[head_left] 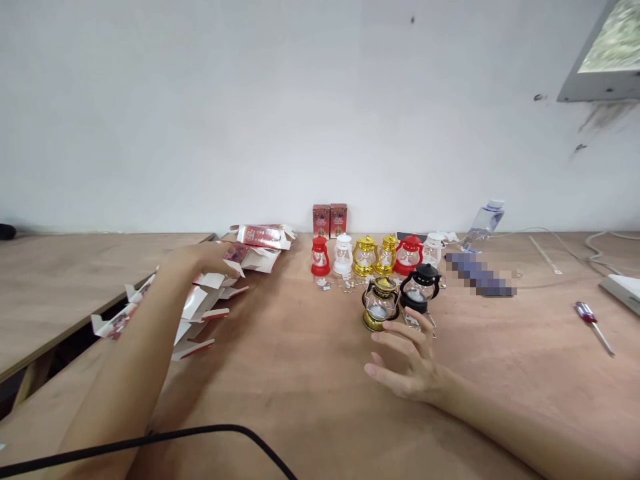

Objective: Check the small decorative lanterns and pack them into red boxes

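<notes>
My left hand [214, 259] reaches over a row of flattened, open red-and-white cartons [200, 300] on the left. Its fingers bend down among the flaps and are mostly hidden, so whether they grip a carton I cannot tell. My right hand [410, 360] is open, fingers apart, just in front of a small bronze lantern [380, 310] with a wire handle. Beside that stands a black lantern [419, 293], partly behind my fingertips. Behind them is a row of lanterns: red [320, 257], white [343, 255], gold [365, 257], another gold, a larger red [409, 255] and a second white [433, 250].
Two closed red boxes [330, 221] stand against the wall. Small metal pieces [325, 283] lie before the lanterns. To the right are a tilted bottle [483, 225], a blurred blue item [477, 275], a screwdriver [594, 325] and cables. A black cord [200, 432] crosses the near edge.
</notes>
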Available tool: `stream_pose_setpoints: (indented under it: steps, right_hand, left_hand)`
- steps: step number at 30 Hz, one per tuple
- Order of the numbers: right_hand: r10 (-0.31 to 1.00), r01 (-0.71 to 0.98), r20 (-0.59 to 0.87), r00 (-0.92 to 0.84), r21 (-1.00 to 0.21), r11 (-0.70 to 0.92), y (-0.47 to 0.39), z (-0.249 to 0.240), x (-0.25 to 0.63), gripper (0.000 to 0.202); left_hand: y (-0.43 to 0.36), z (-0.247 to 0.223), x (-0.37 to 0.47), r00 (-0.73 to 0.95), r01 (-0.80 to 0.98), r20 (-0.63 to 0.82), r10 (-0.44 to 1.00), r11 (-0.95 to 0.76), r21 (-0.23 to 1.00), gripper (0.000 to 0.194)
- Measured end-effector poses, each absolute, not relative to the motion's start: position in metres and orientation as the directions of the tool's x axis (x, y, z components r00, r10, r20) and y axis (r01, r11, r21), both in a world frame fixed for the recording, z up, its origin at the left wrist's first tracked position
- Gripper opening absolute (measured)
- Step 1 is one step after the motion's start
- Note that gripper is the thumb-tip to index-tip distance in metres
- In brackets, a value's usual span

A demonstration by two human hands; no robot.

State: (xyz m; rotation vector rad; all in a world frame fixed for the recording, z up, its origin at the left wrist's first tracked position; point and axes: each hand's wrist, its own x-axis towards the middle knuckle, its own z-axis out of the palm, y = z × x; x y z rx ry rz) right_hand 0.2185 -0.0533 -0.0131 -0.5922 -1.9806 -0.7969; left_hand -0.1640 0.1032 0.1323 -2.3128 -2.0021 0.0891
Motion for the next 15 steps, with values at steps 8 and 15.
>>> stream_pose_setpoints:
  steps: [8,15]
  right_hand:
    - [0.162,0.685,0.826,-0.540,0.319,0.655,-0.054,-0.016,0.220,0.058]
    - [0.172,0.685,0.831,-0.530,0.300,0.664,-0.053,-0.016,0.219,0.059]
  left_hand:
    - [0.096,0.131,-0.160,0.121,0.992,-0.136,0.983,-0.123,-0.004,0.044]
    - [0.111,0.126,-0.163,0.132,0.990,-0.199,0.971,-0.141,-0.031,0.035]
